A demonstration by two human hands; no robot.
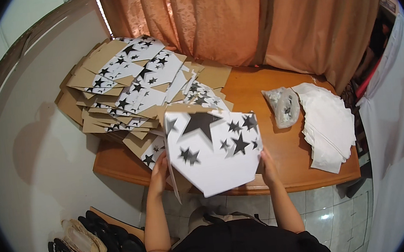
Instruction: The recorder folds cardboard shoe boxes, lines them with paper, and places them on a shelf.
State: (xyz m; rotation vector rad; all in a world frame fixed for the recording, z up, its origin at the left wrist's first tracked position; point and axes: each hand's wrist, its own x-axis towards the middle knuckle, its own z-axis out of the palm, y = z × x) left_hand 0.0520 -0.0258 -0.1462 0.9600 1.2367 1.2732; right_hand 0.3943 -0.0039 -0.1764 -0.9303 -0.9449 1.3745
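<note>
Left hand [158,177] and right hand [270,169] pinching its opposite sides, we seem to be positioning a star-printed cardboard blank [220,168], whose hanging flap [174,186] next calls for steadying.

Daylight glows through the orange curtain [202,24], while a soft-edged shadow [32,142] darkens the left wall [3,106] and glare spots the floor tiles [315,201]. The star-printed cardboard piece [220,165] is slightly blurred. Fisheye distortion bows the desk [283,159] edge; the corners go black.
</note>
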